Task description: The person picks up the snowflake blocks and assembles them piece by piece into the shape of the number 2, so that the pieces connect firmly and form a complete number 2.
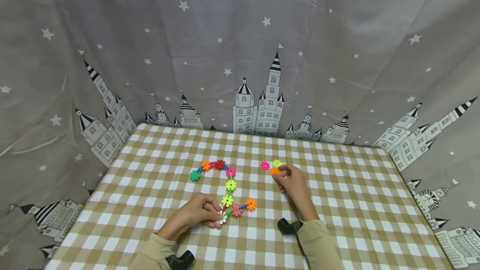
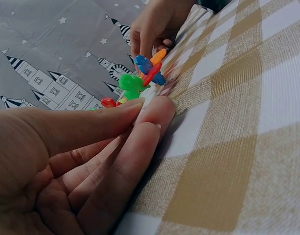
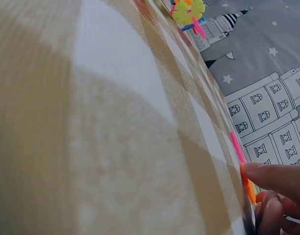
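Observation:
My left hand (image 1: 198,211) pinches a white snowflake disc (image 1: 223,219) between thumb and fingers, at the near end of a curved chain of interlocked plastic snowflake discs. Up the chain are yellow-green discs (image 1: 231,185), and its far end curls left to a green disc (image 1: 194,175). A short branch runs right from the white disc to an orange disc (image 1: 251,203). My right hand (image 1: 295,183) pinches a loose orange snowflake disc (image 1: 275,171) at the tablecloth; in the right wrist view a fingertip lies on that disc (image 3: 247,183).
Beside the right hand lie a loose pink disc (image 1: 265,166) and a loose yellow-green disc (image 1: 277,163). A brown-and-white checked cloth (image 1: 356,203) covers the table. Behind it hangs a grey curtain (image 1: 210,24) printed with castles and stars.

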### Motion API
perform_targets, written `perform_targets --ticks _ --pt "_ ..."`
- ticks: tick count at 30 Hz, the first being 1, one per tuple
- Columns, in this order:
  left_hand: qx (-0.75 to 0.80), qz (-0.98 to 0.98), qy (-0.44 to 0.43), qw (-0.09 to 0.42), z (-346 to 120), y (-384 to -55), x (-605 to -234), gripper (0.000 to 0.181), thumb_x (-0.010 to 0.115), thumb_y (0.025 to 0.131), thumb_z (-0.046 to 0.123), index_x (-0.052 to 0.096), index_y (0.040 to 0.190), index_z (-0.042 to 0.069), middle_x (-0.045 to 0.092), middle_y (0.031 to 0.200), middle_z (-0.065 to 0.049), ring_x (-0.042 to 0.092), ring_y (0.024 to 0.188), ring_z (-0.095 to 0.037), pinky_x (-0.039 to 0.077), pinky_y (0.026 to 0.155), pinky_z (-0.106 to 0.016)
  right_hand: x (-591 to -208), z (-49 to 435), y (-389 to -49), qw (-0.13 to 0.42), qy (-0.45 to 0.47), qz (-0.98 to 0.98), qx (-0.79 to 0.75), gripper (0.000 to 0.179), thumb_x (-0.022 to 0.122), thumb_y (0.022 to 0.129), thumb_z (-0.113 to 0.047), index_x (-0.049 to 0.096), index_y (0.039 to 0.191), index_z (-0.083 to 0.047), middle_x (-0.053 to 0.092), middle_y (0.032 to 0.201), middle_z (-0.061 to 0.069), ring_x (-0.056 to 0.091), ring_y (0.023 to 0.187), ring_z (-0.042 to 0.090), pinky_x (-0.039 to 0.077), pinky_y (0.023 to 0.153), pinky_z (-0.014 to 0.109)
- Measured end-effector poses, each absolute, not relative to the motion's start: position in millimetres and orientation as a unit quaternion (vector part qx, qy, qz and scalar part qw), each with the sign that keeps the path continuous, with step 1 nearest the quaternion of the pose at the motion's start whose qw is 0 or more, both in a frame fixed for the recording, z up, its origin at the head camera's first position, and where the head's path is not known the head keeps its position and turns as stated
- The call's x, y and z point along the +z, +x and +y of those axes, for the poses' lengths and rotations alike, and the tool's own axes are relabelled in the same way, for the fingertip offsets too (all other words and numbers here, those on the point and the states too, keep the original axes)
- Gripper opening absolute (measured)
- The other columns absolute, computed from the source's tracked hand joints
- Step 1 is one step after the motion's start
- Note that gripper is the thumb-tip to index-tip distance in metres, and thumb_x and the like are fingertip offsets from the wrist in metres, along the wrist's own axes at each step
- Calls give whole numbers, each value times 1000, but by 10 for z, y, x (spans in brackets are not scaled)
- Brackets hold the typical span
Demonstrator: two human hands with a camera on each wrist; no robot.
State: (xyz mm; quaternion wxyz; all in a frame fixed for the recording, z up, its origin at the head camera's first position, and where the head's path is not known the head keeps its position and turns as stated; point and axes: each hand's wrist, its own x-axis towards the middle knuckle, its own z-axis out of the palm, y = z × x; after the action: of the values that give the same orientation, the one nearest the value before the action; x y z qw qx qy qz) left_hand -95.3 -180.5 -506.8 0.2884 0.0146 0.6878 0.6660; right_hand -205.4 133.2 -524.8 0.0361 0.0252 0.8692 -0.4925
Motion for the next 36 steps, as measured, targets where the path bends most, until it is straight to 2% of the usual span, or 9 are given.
perform_targets --ticks 8,15,21,26,36 --pt "670 683 18 289 -1784 -956 -5049 16 75 89 -2 64 97 -11 75 75 -10 74 66 -13 61 61 -23 -5222 1369 -2046 43 1 875 -481 28 86 84 -14 70 104 -3 71 89 10 58 50 11 54 49 27" --pt "670 684 17 289 -1798 -958 -5053 16 75 89 -3 64 97 -11 75 75 -10 74 66 -14 61 60 -23 -5186 1440 -1953 96 -54 831 -545 19 79 86 1 67 101 4 74 83 15 65 60 14 57 53 26" --pt "669 684 16 291 -1810 -956 -5062 16 75 89 -2 64 97 -10 74 74 -9 74 65 -13 61 60 -23 -5147 1466 -1889 191 -116 791 -570 26 75 93 -5 68 112 9 76 93 20 72 71 12 60 59 25" --pt "669 685 18 288 -1803 -952 -5059 16 75 89 -2 64 97 -11 75 75 -9 74 66 -13 61 60 -23 -5163 1458 -1847 269 -151 764 -567 25 74 95 -10 70 114 7 77 95 16 74 73 10 61 61 24" --pt "668 684 22 292 -1809 -955 -5078 16 76 88 -1 65 96 -9 75 75 -9 75 66 -13 61 61 -23 -5144 1414 -1784 290 -189 751 -562 18 79 91 -13 76 103 1 80 99 15 74 73 11 62 61 27"
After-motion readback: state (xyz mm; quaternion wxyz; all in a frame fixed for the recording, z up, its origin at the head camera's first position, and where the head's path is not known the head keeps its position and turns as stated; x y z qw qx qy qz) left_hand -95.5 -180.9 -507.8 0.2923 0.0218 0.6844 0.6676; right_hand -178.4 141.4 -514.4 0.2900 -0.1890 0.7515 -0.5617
